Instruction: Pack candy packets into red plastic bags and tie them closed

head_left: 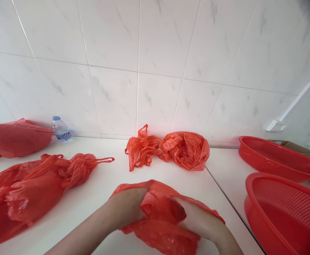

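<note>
**Both hands buried in one red bag**

While the red plastic bag (162,219) lies crumpled on the white counter (102,191) at the near edge, left hand (127,209) and right hand (200,219) clutch its opposite ends. Fingers are hidden in the folds. Long axis runs left to right between them.

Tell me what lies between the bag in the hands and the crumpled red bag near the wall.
Only bare white counter lies between the held bag and the crumpled bag, as the head view shows.
</note>
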`<state>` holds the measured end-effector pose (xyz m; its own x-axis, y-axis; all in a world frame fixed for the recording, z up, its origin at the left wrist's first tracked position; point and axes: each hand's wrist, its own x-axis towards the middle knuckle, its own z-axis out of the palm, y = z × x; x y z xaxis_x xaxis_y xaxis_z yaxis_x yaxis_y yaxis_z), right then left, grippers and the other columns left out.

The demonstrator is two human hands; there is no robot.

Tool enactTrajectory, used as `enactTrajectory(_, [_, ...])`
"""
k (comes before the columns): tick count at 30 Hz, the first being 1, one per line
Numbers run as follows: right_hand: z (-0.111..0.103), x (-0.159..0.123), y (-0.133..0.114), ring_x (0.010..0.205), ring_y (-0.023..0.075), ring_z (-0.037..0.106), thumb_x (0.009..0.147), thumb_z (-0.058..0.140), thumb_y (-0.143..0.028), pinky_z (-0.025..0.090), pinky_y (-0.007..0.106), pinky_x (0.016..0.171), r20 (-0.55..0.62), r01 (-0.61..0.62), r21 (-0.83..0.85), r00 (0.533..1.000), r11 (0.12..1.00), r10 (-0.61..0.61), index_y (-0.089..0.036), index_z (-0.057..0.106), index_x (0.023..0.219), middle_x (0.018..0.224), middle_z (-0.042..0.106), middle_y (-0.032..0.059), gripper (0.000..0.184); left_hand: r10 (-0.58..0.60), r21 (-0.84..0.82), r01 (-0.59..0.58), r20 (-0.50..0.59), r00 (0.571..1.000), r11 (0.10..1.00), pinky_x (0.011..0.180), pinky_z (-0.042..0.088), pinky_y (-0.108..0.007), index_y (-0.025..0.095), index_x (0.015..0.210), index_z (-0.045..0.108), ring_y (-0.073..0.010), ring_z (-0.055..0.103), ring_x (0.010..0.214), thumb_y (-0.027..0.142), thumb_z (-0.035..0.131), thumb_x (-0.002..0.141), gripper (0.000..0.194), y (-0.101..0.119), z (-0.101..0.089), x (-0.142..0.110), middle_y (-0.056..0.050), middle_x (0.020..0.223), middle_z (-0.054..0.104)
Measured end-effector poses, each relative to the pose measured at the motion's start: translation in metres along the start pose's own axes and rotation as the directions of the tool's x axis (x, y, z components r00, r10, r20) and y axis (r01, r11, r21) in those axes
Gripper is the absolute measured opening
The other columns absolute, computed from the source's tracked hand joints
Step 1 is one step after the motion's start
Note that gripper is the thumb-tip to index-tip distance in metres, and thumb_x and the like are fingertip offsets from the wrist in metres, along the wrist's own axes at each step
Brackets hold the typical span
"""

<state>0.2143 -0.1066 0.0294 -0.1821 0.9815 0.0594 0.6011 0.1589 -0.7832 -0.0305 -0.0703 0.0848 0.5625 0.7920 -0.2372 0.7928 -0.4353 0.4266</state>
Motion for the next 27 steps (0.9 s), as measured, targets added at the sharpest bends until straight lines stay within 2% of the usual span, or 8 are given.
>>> enactTrajectory(3, [-0.004,0.002,-0.004,0.073,0.0171,0.062,0.060,0.070,-0.019,0.042,0.023,0.055,0.254,-0.135,-0.056,0.956,0.989,0.145,-0.036,0.064,0.109,0.090,0.069,-0.0022,0.053,0.066,-0.018,-0.066,0.024,0.998,0.998,0.046,0.037,-0.023,0.029,0.103,0.063,-0.0183,0.063,0.058,0.035,0.056,0.067,0.037,-0.009,-0.006,0.013,0.003,0.070,0.069])
enactTrajectory(6, [-0.009,0.009,0.006,0.069,0.0140,0.056,0.061,0.064,-0.017,0.038,0.022,0.056,0.331,-0.210,-0.011,0.922,0.978,0.201,-0.031,0.064,0.105,0.078,0.063,-0.0034,0.046,0.146,-0.070,-0.140,0.089,0.985,0.988,0.054,0.042,-0.023,0.031,0.103,0.062,-0.0195,0.064,0.071,0.034,0.061,0.062,0.041,-0.023,-0.003,0.030,0.002,0.086,0.070])
enactTrajectory(12, [-0.014,0.020,0.032,0.078,0.0127,0.053,0.066,0.066,-0.023,0.041,0.024,0.070,0.417,-0.259,0.294,0.901,0.920,0.120,-0.022,0.061,0.113,0.086,0.058,-0.0009,0.047,0.256,-0.212,-0.205,0.251,0.933,0.956,0.050,0.037,-0.021,0.023,0.083,0.063,-0.0170,0.059,0.065,0.025,0.057,0.062,0.022,-0.032,0.002,0.041,0.002,0.075,0.064])
enactTrajectory(15, [-0.010,0.021,0.031,0.075,0.0128,0.053,0.070,0.065,-0.028,0.040,0.024,0.067,0.358,-0.286,0.230,0.914,0.930,0.192,-0.024,0.058,0.118,0.081,0.056,-0.0020,0.048,0.190,-0.190,-0.157,0.168,0.967,0.969,0.049,0.038,-0.021,0.026,0.097,0.064,-0.0166,0.060,0.064,0.021,0.051,0.067,0.034,-0.022,0.000,0.026,0.002,0.078,0.066])
enactTrajectory(19, [-0.002,0.022,0.024,0.065,0.0119,0.051,0.068,0.065,-0.026,0.035,0.022,0.057,0.265,-0.322,0.107,0.921,0.941,0.285,-0.026,0.062,0.107,0.071,0.055,-0.0042,0.039,0.185,-0.115,-0.194,-0.084,0.979,0.974,0.064,0.047,-0.024,0.035,0.123,0.053,-0.0175,0.064,0.080,0.014,0.052,0.067,0.060,-0.008,0.002,0.007,0.002,0.098,0.068])
enactTrajectory(21, [0.000,0.023,0.022,0.063,0.0112,0.049,0.066,0.066,-0.023,0.033,0.021,0.054,0.256,-0.314,0.097,0.925,0.944,0.281,-0.025,0.064,0.100,0.068,0.054,-0.0044,0.034,0.284,-0.073,-0.305,-0.212,0.935,0.949,0.073,0.048,-0.024,0.035,0.124,0.052,-0.0156,0.063,0.087,0.011,0.053,0.069,0.061,-0.002,0.004,0.003,0.001,0.111,0.064])
enactTrajectory(24, [0.002,0.023,0.020,0.060,0.0102,0.048,0.064,0.067,-0.020,0.031,0.020,0.052,0.256,-0.296,0.108,0.931,0.949,0.261,-0.024,0.064,0.094,0.065,0.053,-0.0054,0.031,0.434,0.041,-0.449,-0.345,0.832,0.893,0.078,0.047,-0.025,0.032,0.120,0.054,-0.0151,0.060,0.092,0.007,0.051,0.075,0.052,0.006,0.008,0.001,0.000,0.116,0.059])
enactTrajectory(27, [0.001,0.022,0.018,0.059,0.0093,0.049,0.065,0.067,-0.021,0.030,0.020,0.050,0.240,-0.262,0.129,0.944,0.956,0.227,-0.023,0.065,0.088,0.065,0.054,-0.0059,0.023,0.539,0.109,-0.531,-0.265,0.800,0.841,0.081,0.047,-0.028,0.030,0.113,0.060,-0.0202,0.059,0.097,0.015,0.060,0.076,0.040,0.015,0.016,0.000,-0.001,0.109,0.064])
